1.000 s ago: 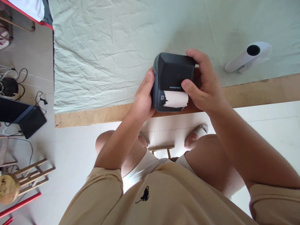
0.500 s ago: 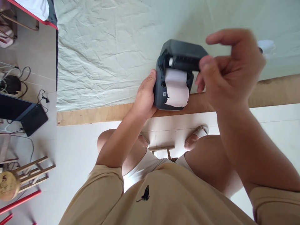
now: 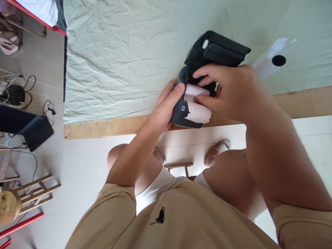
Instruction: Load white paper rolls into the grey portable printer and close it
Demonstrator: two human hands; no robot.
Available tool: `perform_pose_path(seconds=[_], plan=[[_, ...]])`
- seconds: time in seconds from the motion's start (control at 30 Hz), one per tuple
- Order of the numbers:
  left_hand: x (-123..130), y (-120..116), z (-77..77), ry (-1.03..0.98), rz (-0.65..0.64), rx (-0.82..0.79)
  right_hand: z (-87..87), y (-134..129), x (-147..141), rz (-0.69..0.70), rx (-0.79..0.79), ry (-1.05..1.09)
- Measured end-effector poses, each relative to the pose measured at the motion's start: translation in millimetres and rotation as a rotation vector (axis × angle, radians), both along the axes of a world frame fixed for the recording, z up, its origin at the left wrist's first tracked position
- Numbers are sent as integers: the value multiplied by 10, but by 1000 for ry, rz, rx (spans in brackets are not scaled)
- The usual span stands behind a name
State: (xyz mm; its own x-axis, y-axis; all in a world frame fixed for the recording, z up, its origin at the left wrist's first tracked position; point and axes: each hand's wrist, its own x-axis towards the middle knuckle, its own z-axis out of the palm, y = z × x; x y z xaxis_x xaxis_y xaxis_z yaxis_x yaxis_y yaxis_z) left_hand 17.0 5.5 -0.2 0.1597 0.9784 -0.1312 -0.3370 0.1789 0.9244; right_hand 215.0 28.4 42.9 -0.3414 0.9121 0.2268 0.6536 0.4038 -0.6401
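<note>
A small black printer [image 3: 178,116] rests near the table's front edge with its lid [image 3: 220,52] swung up and back. Inside it lies a white paper roll [image 3: 198,91], whose torn strip [image 3: 198,112] hangs over the printer's front. My left hand [image 3: 166,107] grips the printer's left side, thumb at the rim by the roll. My right hand [image 3: 225,90] reaches into the open compartment, thumb and fingers closed around the paper roll's right part. Its fingertips are partly hidden inside.
Right of the printer, a clear bag [image 3: 264,65] with a black round end lies on the green tablecloth [image 3: 116,62]. A wooden stool [image 3: 10,206], a black laptop [image 3: 38,133] and cables are at the left. A wooden edge [image 3: 109,127] borders the table.
The printer's lid has swung further open, away from me. My right hand has moved left and down from the lid to the paper roll. My left thumb has shifted onto the printer's inner rim.
</note>
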Motion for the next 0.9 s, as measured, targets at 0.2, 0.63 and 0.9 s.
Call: perform_pose_path(seconds=[0.2,0.63,0.9], plan=[[-20,12,-11,-59,43,-31,-98,110,107,-91,-178,673],[4,7,-10,-115,88,-64,-383,74,172,-379,40,221],[-16,0,-15,-142,48,-44,-415,-4,326,-293,270,8]])
